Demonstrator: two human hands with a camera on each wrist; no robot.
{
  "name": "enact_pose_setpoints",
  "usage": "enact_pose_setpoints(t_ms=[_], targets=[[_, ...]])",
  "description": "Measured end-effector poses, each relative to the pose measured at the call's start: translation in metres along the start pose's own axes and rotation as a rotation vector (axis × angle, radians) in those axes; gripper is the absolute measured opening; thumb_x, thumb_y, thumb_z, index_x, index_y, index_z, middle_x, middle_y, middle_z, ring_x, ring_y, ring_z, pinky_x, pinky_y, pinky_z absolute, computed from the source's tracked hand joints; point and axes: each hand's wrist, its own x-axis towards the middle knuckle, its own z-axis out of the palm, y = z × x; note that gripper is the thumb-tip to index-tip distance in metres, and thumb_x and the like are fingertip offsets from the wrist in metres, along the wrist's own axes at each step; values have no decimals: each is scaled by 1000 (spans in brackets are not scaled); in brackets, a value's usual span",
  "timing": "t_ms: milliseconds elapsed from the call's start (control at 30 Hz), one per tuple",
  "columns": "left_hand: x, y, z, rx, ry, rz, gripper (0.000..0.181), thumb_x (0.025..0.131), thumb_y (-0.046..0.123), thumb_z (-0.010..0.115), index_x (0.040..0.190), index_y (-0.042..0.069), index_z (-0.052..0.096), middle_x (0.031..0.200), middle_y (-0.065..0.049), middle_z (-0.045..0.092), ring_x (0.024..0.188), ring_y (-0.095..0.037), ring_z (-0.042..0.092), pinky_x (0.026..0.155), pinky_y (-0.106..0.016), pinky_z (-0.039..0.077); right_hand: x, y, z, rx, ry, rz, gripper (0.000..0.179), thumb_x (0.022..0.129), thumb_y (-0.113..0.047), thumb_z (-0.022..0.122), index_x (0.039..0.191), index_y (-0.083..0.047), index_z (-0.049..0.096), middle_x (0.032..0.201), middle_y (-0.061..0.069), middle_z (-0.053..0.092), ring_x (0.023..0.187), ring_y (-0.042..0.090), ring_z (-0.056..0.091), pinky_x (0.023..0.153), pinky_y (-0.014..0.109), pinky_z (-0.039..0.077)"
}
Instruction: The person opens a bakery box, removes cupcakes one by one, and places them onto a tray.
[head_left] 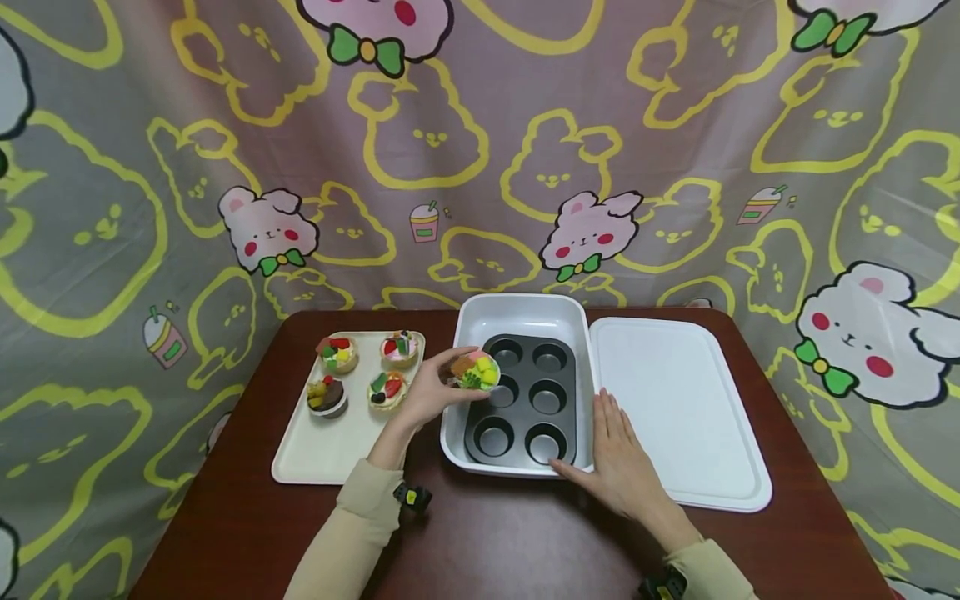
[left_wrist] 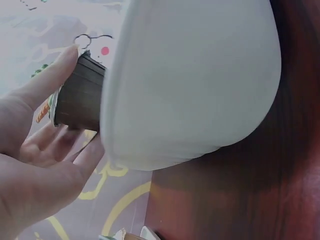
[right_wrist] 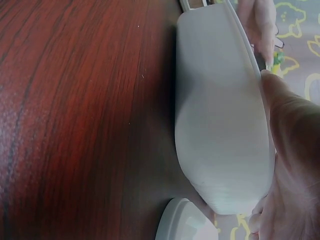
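My left hand (head_left: 435, 387) holds a cupcake (head_left: 480, 372) between thumb and fingers, over the left rim of a deep white tub (head_left: 452, 442). Green, yellow, pink and brown toppings cover the cupcake, and its dark case (left_wrist: 80, 95) shows in the left wrist view. Inside the tub lies a dark muffin tin (head_left: 521, 417) with several round cups; the held cupcake overlaps its left edge in the head view. My right hand (head_left: 626, 471) rests at the tub's front right corner, fingers straight along the right side and thumb at the front rim.
On the left, a cream tray (head_left: 315, 458) carries several topped cupcakes and tarts, among them a chocolate-topped cupcake (head_left: 327, 397). A flat white lid (head_left: 675, 408) lies to the tub's right. All stand on a dark red-brown table (head_left: 510, 542), with a patterned cloth (head_left: 480, 150) hanging behind.
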Motion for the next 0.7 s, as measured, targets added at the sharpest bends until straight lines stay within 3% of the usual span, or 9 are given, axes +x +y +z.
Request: enact_pose_setpoints(t_ms=[233, 433, 700], targets=[[-22, -1, -11, -72, 81, -106, 75, 86, 9, 94, 154, 21, 65, 158, -13, 64, 138, -34, 63, 124, -55, 48, 0, 0, 0, 6, 2, -3, 128, 91, -70, 75, 167, 17, 21, 176, 39, 22, 165, 54, 27, 135, 64, 27], [-42, -7, -27, -81, 146, -180, 75, 88, 9, 93, 155, 19, 62, 156, -17, 64, 142, -37, 62, 122, -56, 51, 0, 1, 1, 10, 5, -1, 128, 91, -69, 76, 167, 17, 21, 176, 39, 23, 165, 54, 27, 135, 64, 27], [-73, -21, -49, -74, 219, -241, 79, 87, 11, 94, 157, 14, 57, 156, -18, 62, 138, -32, 62, 110, -39, 54, 0, 1, -1, 11, 11, -5, 127, 90, -69, 76, 166, 17, 22, 175, 39, 24, 165, 54, 28, 134, 65, 28]])
